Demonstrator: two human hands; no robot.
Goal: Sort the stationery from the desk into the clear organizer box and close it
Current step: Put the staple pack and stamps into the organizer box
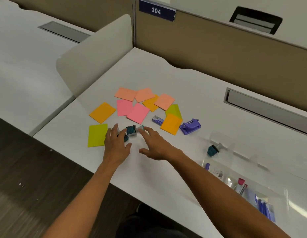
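Both forearms reach out over the desk's (166, 177) near edge. The left hand (117, 145) and right hand (155, 146), fingers spread and relaxed, flank small teal clips (131, 131). Sticky notes (138, 112) fan beyond; bare desk between hands and the organizer (238, 169) at right.

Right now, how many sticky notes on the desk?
11 visible: three salmon at the back, two pink mid, three orange, three yellow-green; overlaps may hide more.
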